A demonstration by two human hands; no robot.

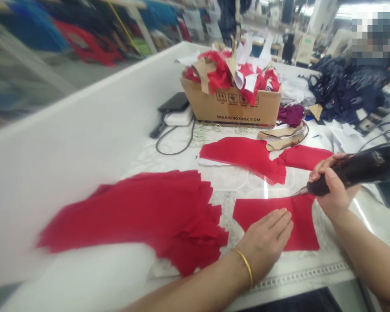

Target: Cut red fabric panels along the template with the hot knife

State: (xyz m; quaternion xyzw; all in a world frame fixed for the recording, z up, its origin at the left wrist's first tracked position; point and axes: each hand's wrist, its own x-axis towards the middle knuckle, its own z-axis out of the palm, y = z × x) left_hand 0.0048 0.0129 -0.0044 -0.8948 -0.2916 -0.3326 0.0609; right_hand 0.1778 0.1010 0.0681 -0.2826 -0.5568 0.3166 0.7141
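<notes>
A cut piece of red fabric (303, 221) lies flat on the table in front of me. My left hand (269, 240), with a gold bangle at its wrist, rests on it, palm down and fingers stretched out. Wrapped round a thick black hand-held tool with a pointed metal tip (360, 169) is my right hand (334, 186). The tip is at the fabric's upper edge; whether it touches the cloth I cannot tell. Left of my hands, a fanned stack of red fabric pieces (143, 208) spreads over the table. Beyond lies another red piece (240, 154) with white beneath it.
A cardboard box (234, 106) heaped with red, white and brown scraps stands at the back. Beside it sit a white device (178, 117) with a looped cable and a dark fabric pile (351, 91). A white raised side (84, 134) borders the left; a measuring tape (302, 275) lines the front.
</notes>
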